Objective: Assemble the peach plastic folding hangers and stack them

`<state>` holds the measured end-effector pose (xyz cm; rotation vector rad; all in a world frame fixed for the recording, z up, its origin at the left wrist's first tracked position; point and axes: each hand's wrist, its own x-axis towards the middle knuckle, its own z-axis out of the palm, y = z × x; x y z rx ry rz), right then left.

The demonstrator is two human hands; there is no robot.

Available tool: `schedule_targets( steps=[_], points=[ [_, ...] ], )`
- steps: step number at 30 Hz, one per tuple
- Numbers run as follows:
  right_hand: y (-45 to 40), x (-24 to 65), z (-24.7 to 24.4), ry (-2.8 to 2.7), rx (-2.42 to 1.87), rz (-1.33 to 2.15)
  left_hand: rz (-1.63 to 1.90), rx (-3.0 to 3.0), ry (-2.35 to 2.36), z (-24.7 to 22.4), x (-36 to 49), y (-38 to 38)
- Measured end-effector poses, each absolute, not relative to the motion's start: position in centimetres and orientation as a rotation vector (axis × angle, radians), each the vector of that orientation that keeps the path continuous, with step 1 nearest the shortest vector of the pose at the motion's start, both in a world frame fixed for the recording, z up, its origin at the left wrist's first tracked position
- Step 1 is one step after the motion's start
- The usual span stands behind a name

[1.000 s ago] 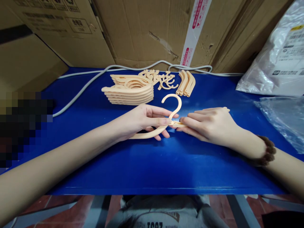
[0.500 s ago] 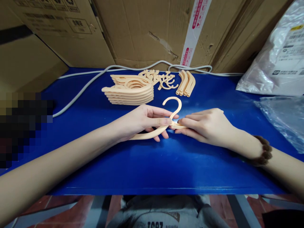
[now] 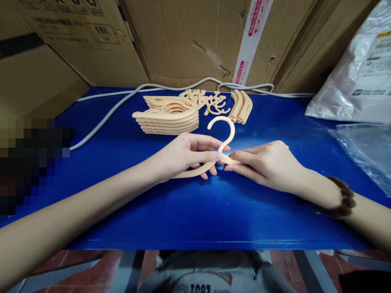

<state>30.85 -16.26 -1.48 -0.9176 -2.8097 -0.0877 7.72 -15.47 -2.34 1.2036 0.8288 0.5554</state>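
Over the blue worktop [image 3: 195,215], my left fingers [image 3: 209,140] pinch a cream plastic hanger [image 3: 228,141] below its hook, my right fingers [image 3: 246,156] closed around one arm; probably light, stiff and slick, it is best gripped beside the joint.

The hanger [image 3: 232,130] in my fingers [image 3: 209,156] is pale peach, matching the stacked pieces [image 3: 166,122] at upper centre. My desk [image 3: 195,215] is deep blue. Brown cardboard [image 3: 180,32] spans the top, with white tape [image 3: 248,49] printed in red. I wear a dark brown bracelet [image 3: 347,199] at right and, at bottom, a grey shirt [image 3: 244,276] with black lettering.
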Motion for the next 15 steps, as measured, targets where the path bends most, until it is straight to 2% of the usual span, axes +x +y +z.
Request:
schedule_targets(
  steps=[7, 15],
  points=[
    [-16.38, 30.73, -1.41, -2.794, -0.969, -0.114, 0.588, 1.127, 0.830, -2.58, 7.84, -15.39],
    [-15.92, 31.40, -1.27, -2.828, -0.797, -0.099, 0.519, 1.057, 0.788, -2.39, 7.62, -15.16]
  ],
)
